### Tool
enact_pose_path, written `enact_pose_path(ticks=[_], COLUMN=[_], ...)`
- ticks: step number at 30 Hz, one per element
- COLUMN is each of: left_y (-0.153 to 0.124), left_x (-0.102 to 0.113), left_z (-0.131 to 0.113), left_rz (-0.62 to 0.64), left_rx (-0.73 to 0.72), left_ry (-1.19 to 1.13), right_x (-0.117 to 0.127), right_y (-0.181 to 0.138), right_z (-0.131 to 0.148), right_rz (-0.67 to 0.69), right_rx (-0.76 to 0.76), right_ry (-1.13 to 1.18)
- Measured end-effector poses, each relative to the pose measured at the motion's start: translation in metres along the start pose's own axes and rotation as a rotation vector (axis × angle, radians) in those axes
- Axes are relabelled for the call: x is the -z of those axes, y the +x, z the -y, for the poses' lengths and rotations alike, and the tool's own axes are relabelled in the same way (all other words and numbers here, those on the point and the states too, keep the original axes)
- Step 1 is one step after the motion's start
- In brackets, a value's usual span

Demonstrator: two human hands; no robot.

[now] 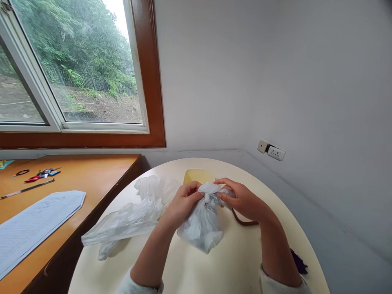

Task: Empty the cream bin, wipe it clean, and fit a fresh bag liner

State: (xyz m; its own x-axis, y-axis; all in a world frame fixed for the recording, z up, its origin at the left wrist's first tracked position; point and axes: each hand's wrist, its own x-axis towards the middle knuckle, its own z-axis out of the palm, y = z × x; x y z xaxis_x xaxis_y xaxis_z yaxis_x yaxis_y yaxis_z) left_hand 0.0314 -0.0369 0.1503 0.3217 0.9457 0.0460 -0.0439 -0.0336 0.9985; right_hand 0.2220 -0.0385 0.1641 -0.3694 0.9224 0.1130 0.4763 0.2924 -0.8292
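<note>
Both my hands are on a white plastic bag (202,228) with a knot gathered at its top. My left hand (186,200) pinches the bag at the left of the knot, thumb pressed against it. My right hand (241,199) grips the bunched end on the right side, fingers closed. The bag's body hangs below the knot, just above or on the table; I cannot tell which. What the bag contains is hidden. Behind my hands stands a yellow container (199,175), partly covered by them. To the left lies another crumpled, translucent plastic bag (134,220).
The round cream table (190,273) fills the front. A brown strap-like loop (246,223) lies by my right wrist, and a dark purple item (299,262) by my right forearm. On the wooden desk (101,171) are papers (39,224), a pen (27,189) and keys (45,173).
</note>
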Motion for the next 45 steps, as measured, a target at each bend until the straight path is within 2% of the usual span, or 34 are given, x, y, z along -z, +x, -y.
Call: enact_pose_path(ticks=[13, 19, 23, 28, 34, 41, 45], left_y=[-0.001, -0.004, -0.005, -0.009, -0.011, -0.014, -0.019], left_x=[0.008, 0.012, 0.015, 0.021, 0.023, 0.028, 0.037], left_z=[-0.003, -0.004, -0.002, -0.003, -0.010, -0.016, -0.020], left_rz=[-0.102, 0.038, 0.117, 0.089, 0.116, 0.087, 0.068], left_rx=[0.024, 0.078, 0.085, 0.070, 0.008, -0.041, -0.055], left_ry=[-0.122, -0.066, -0.031, 0.006, 0.035, 0.160, 0.207], right_x=[0.006, 0.007, 0.007, 0.010, 0.012, 0.015, 0.015], right_y=[0.005, 0.010, 0.013, 0.014, 0.013, 0.011, 0.009], right_z=[-0.010, -0.017, -0.019, -0.026, -0.029, -0.029, -0.028], right_rz=[0.003, -0.024, -0.145, -0.380, -0.578, -0.588, -0.517], right_rx=[0.025, 0.041, 0.067, 0.072, 0.094, 0.107, 0.065], right_ry=[0.011, 0.022, 0.077, 0.168, 0.229, 0.233, 0.167])
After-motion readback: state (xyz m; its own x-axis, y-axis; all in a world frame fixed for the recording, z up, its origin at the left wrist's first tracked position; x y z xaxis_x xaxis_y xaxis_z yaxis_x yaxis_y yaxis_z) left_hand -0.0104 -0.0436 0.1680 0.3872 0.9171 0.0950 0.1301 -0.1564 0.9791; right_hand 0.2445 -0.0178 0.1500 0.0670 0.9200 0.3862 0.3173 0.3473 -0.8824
